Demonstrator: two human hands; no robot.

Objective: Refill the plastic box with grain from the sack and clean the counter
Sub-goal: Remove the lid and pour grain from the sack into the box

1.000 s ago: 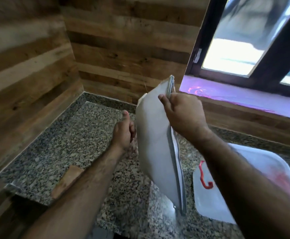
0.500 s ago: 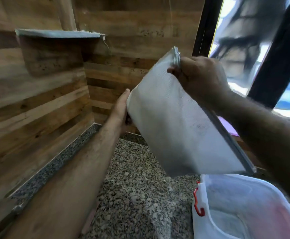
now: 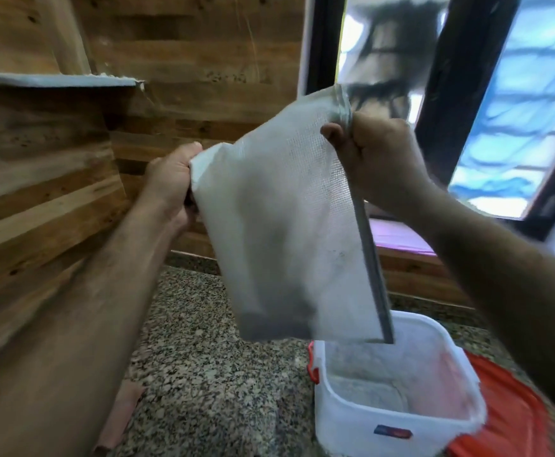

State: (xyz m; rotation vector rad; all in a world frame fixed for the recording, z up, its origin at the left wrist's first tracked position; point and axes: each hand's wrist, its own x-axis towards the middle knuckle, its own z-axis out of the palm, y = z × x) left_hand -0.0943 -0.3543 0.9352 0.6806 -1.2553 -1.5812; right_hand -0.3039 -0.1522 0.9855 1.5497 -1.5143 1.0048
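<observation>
A white woven sack (image 3: 289, 225) hangs upside down in the air, its open lower end just above the plastic box. My right hand (image 3: 378, 159) grips the sack's upper right corner by its grey edge strip. My left hand (image 3: 170, 183) grips the upper left corner. The translucent white plastic box (image 3: 447, 413) stands open on the granite counter (image 3: 203, 374) at the lower right, with a red clip on its left side and pale grain in its bottom.
A red lid (image 3: 513, 413) lies under or beside the box on the right. A brown flat piece (image 3: 117, 420) lies on the counter at the lower left. Wooden walls, a small shelf (image 3: 55, 80) on the left and a window (image 3: 467, 94) behind.
The view has swung right and down toward the box. Both hands have carried the sack rightward, and its open end now hangs over the box. My left hand has closed on the sack's corner.
</observation>
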